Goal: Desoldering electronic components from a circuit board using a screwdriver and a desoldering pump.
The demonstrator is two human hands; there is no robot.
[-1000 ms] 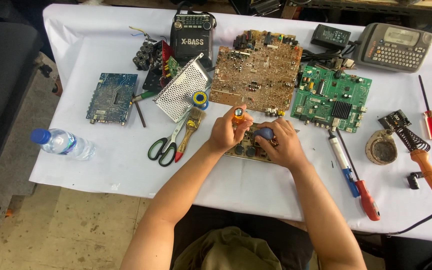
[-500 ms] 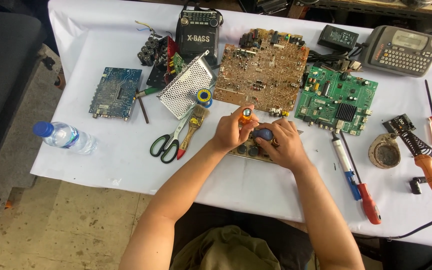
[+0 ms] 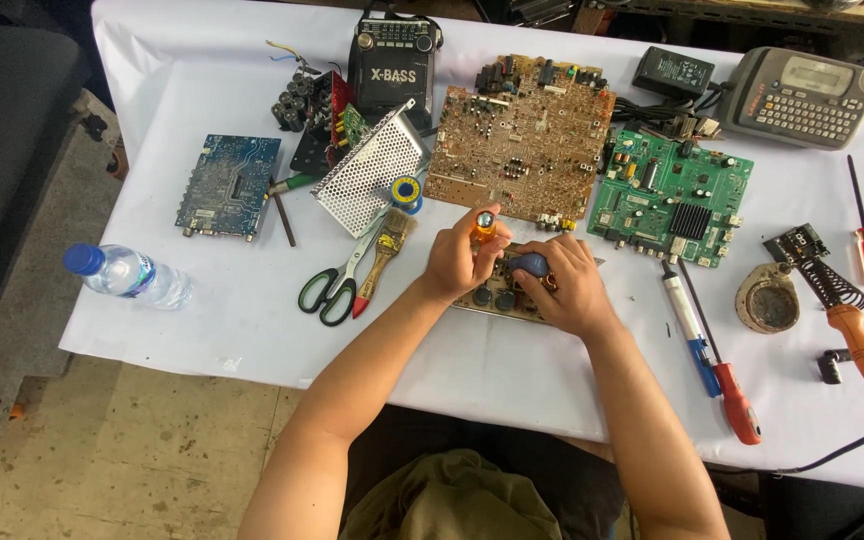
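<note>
My left hand (image 3: 460, 258) grips an orange-handled screwdriver (image 3: 483, 226), held upright over a small circuit board (image 3: 497, 297) on the white table (image 3: 252, 300). My right hand (image 3: 567, 285) rests on that board and holds a dark blue rounded handle (image 3: 530, 264) against it. Most of the small board is hidden under both hands. A large brown circuit board (image 3: 520, 140) lies just beyond my hands, and a green circuit board (image 3: 672, 195) sits to the right of it.
Scissors (image 3: 337, 282) and a brush (image 3: 384, 255) lie left of my hands. Also left: a blue board (image 3: 228, 185), a metal mesh cover (image 3: 370, 168), a water bottle (image 3: 127, 275). On the right are a soldering iron (image 3: 852, 320), screwdrivers (image 3: 727, 385) and a label printer (image 3: 797, 95).
Both hands stay on the small board with hardly any movement. The view has shifted slightly, so everything sits a little lower in the frame.
</note>
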